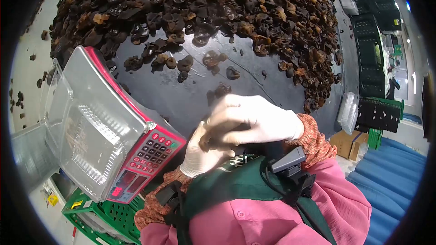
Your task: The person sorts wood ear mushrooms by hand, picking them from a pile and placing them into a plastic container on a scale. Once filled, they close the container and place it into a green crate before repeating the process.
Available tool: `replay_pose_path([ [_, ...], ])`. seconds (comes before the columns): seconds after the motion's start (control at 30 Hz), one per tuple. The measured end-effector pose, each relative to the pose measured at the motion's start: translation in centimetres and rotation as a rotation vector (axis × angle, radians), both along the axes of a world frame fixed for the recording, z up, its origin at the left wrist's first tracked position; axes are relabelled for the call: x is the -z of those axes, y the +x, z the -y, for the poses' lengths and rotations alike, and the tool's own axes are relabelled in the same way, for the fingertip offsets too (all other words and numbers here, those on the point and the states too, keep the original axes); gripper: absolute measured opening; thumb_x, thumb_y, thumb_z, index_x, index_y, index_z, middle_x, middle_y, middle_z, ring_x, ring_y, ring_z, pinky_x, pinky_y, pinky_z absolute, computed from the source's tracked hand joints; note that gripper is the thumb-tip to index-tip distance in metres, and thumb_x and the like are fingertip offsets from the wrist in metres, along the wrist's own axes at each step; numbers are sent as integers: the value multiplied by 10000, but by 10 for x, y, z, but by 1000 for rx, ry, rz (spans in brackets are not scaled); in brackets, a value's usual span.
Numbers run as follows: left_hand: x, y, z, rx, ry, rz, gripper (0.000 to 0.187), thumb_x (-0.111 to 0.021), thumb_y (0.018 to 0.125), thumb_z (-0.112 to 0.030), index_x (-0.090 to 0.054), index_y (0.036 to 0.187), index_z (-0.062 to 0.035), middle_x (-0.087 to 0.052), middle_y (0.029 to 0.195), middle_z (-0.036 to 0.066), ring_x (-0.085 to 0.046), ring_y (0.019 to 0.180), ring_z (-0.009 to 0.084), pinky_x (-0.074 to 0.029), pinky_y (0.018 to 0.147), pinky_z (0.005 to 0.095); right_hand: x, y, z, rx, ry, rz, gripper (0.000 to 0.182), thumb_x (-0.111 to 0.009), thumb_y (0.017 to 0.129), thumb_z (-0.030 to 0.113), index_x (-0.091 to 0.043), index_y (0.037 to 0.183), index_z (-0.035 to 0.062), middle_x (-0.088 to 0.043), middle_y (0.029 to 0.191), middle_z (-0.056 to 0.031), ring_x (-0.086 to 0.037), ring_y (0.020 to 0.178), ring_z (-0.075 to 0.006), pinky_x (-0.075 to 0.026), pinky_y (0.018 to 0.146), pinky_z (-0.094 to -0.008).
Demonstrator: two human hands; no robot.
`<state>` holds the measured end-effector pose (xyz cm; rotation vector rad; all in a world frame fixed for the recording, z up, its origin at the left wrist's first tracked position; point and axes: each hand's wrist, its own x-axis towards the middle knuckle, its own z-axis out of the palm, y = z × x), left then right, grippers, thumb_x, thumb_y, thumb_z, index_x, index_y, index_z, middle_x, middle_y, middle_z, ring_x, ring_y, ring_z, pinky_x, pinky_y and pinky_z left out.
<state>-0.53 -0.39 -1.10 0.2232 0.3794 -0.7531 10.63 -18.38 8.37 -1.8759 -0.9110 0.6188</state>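
Left of the hands stands a red-edged scale (97, 122). The left hand (198, 158), gloved and cupped half closed, holds a dark fungus piece (207, 143) against its fingers. The right hand (261, 119) arches over it, fingers curled; whether they grip, I cannot tell. Beyond both hands spreads a fungus heap (254, 4).

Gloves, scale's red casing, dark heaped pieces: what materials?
Gloves: probably thin rubber, matte; close, skin-like fit.
Red casing: likely moulded plastic, semi-gloss; smooth, continuous edges.
Dark heaped pieces: organic-looking, perhaps mushroom; moist sheen, curled, irregular cups.
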Motion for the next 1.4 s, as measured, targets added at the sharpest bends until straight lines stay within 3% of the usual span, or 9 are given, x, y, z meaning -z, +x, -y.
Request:
replay_pose_path([
  [0.23, 3, -11, -3, -31, -117, 28, 421, -464, 1046, -401, -621, 1316, -120, -618, 1324, 181, -639, 1039, 316, -548, 755, 426, 53, 63, -12, 454, -258, 724, 185, -666, 804, 43, -680, 974, 116, -591, 884, -93, -644, 800, -311, -522, 667, -374],
  [0.47, 0, -13, -6, -56, -88, 11, 382, -493, 1038, -380, -637, 1268, -112, -641, 1276, 172, -645, 1029, 306, -544, 764, 421, 69, 88, -11, 361, -366, 623, 103, -688, 788, 119, -603, 838, 89, -614, 862, -95, -640, 771, -316, -519, 739, -426],
  [0.67, -1, -8, -4, -6, -56, 9, 376, -487, 1041, -371, -627, 1270, -108, -640, 1272, 169, -646, 1027, 308, -545, 771, 419, 66, 104, -34, 798, -130, 263, 192, -675, 839, 177, -665, 1003, 77, -696, 790, -117, -687, 781, -326, -541, 704, -430],
  [0.8, -1, -7, -5, -15, -31, 27, 379, -474, 1046, -371, -623, 1275, -109, -638, 1276, 169, -647, 1026, 302, -542, 768, 413, 83, 112, -44, 628, -426, 460, 253, -672, 845, 212, -669, 1050, 65, -708, 808, -133, -691, 791, -337, -547, 722, -424],
  [0.93, -4, -6, -9, -6, -51, 42, 398, -443, 1066, -360, -592, 1317, -89, -627, 1294, 157, -644, 1037, 272, -543, 809, 393, 67, 97, -34, 562, -206, 454, 189, -671, 833, 159, -664, 980, 40, -700, 836, -135, -683, 750, -332, -536, 677, -401],
  [1.0, -5, -4, -9, -13, -78, 44, 432, -428, 1072, -380, -564, 1355, -83, -619, 1308, 150, -642, 1046, 260, -547, 826, 387, 31, 66, -22, 481, -66, -57, 126, -646, 917, 124, -655, 975, 12, -731, 835, -34, -667, 780, -91, -541, 719, -272],
  [1.03, -8, -2, -7, -18, -73, 33, 458, -424, 1070, -406, -552, 1371, -85, -615, 1312, 151, -643, 1047, 261, -551, 821, 389, 8, 48, -17, 414, -88, -212, 109, -655, 911, 93, -658, 984, 12, -726, 877, -45, -645, 795, -77, -535, 723, -260],
  [1.2, -17, -2, 1, -51, -65, 73, 628, -379, 1047, -550, -412, 1502, -118, -545, 1396, 152, -584, 1195, 331, -486, 996, 507, -14, -28, 7, -73, -133, 28, 173, -655, 870, 174, -669, 1007, 68, -695, 929, -104, -679, 742, -280, -551, 704, -364],
  [1.4, 8, -22, -1, 57, -199, 14, 517, -493, 1033, -346, -443, 1478, -87, -541, 1389, 152, -522, 1281, 305, -430, 1087, 486, -20, -46, 24, -84, -80, -20, 291, -669, 875, 182, -692, 1157, 110, -700, 1019, -115, -680, 802, -316, -557, 723, -377],
])
